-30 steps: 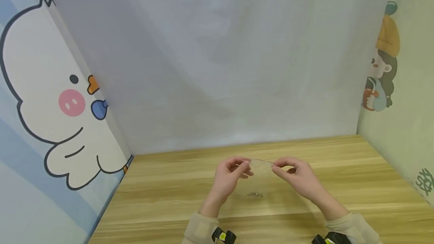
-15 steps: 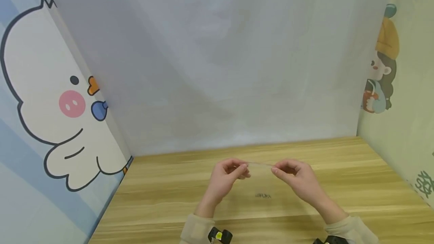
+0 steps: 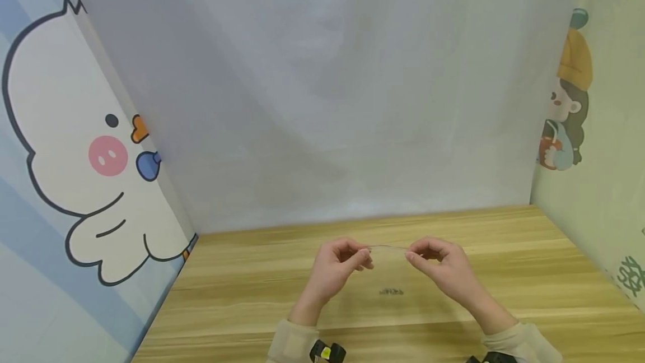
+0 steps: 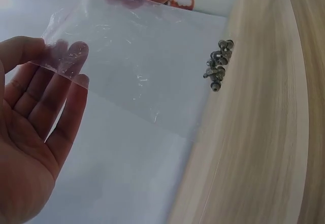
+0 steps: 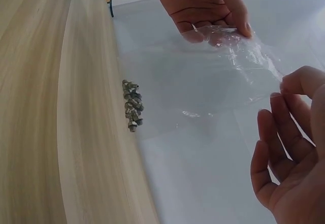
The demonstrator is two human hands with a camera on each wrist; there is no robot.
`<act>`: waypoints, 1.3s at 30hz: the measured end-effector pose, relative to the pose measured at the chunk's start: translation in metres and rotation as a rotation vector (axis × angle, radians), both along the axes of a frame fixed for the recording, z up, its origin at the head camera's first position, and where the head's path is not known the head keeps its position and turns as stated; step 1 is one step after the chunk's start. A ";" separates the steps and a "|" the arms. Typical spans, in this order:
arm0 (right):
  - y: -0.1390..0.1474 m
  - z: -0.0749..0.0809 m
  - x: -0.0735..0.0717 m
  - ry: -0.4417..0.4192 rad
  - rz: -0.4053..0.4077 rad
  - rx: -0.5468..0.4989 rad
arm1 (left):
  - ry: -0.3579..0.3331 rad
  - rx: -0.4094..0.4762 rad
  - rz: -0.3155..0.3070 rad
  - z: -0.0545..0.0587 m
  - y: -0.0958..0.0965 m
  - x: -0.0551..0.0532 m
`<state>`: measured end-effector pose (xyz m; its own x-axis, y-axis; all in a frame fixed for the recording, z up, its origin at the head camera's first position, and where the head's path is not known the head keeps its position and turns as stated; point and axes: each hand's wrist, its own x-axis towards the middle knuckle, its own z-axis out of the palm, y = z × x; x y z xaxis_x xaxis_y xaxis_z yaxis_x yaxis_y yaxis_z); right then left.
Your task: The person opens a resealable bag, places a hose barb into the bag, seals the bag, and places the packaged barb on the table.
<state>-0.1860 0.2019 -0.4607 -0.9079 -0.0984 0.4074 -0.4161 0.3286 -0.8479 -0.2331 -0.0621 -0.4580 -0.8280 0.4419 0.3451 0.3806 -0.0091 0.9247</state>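
A clear plastic bag (image 4: 152, 56) hangs between my hands, its upper edge stretched across the gap. My left hand (image 3: 332, 270) pinches one upper corner between thumb and fingers; in the left wrist view, fingers show through the film. At the opposite corner my right hand (image 3: 445, 268) pinches the bag with thumb and index finger, the other fingers loosely bent below. Several small metal pieces, like short screws or bolts (image 5: 133, 106), lie gathered in a row along the bag's bottom. In the head view this dark cluster (image 3: 391, 291) appears below and between the hands.
Under the hands spreads a wood-grain table (image 3: 242, 284). A pale grey curtain (image 3: 353, 99) closes off the back. Printed panels stand at both sides, with a white cartoon animal (image 3: 65, 116) on the left. Each wrist wears a black camera mount (image 3: 327, 350).
The metal pieces have swung slightly right and now lie in a flatter row. My left hand has shifted a little left, while the right keeps nearly the same place. Both still pinch the bag.
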 end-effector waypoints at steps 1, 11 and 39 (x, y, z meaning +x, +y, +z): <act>0.000 0.000 0.000 -0.004 0.005 0.001 | 0.007 0.002 -0.006 0.000 0.000 0.000; -0.004 0.002 0.003 0.016 0.025 0.060 | -0.031 -0.079 -0.019 0.001 0.005 0.003; -0.015 -0.007 0.002 0.283 0.037 0.169 | 0.074 -0.148 -0.069 0.001 0.015 0.010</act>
